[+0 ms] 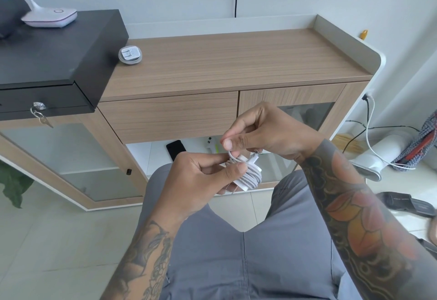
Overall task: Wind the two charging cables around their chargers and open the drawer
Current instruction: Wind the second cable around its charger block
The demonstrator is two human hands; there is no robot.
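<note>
My left hand [201, 176] grips a white charger [248, 175] that has its white cable coiled around it in several turns. My right hand [257, 134] pinches the cable's loose end just above the charger, with the plug tip [254, 158] lying against the coil. Both hands are held over my lap, in front of the cabinet. A second white charger [130, 55], wrapped in its cable with prongs up, lies on the wooden cabinet top [236, 63] at the left. The wooden drawer [169, 116] under the top is shut.
A black lockable box [59, 58] with keys [41, 113] sits on the cabinet's left end, a white lamp base [50, 17] on it. A black phone [176, 149] lies on the shelf below the drawer. Cables, a white device and a sandal are on the floor at right.
</note>
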